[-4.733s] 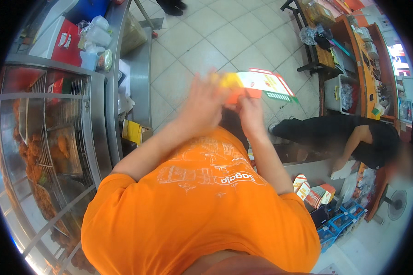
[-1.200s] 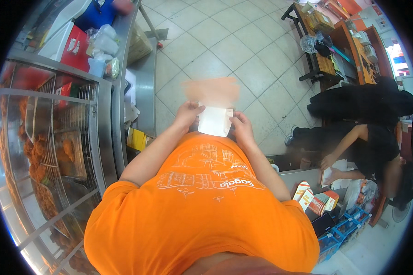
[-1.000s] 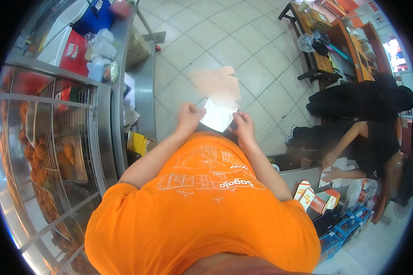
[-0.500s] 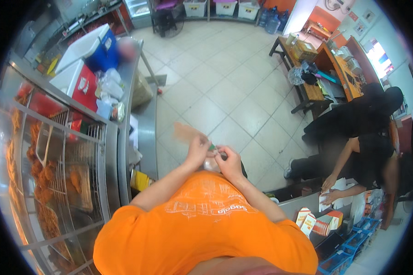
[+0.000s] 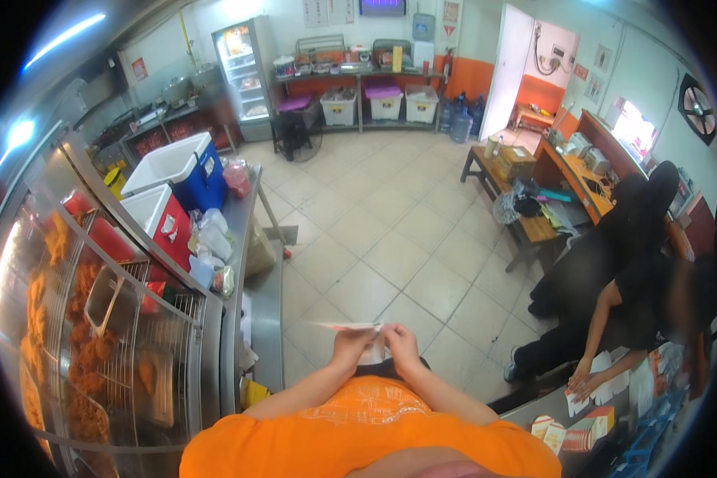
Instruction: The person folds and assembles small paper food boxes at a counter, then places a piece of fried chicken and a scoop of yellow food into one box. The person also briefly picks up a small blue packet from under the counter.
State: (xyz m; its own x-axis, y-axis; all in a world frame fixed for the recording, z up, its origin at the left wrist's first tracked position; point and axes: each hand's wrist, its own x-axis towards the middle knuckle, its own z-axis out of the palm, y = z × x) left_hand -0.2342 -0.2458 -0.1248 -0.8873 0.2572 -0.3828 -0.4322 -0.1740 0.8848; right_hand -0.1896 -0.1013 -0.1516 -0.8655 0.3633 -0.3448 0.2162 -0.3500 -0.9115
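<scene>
In front of my waist my two hands meet with their fingers bent together. My left hand (image 5: pixel 354 349) is closed on a thin, flat, pale sheet with a reddish edge (image 5: pixel 344 326), seen almost edge-on and sticking out to the left. Beside it my right hand (image 5: pixel 401 346) is closed, its fingertips pinching at the top of a small whitish, see-through plastic bag (image 5: pixel 373 356). The bag hangs between the hands and is mostly hidden by them, so its contents cannot be made out.
On my left stands a heated glass cabinet with fried chicken (image 5: pixel 88 350), then a steel table (image 5: pixel 256 215) bearing a blue cooler (image 5: pixel 191 171) and a red cooler (image 5: pixel 170 227). At right a co-worker's hands (image 5: pixel 585 382) handle white card near folded boxes (image 5: pixel 581 434). Tiled floor (image 5: pixel 366 231) lies ahead.
My view has tilted up, showing the back wall and fridge. The sheet in my left hand, broad and orange-brown before, now shows edge-on. The green bit between my hands no longer shows.
</scene>
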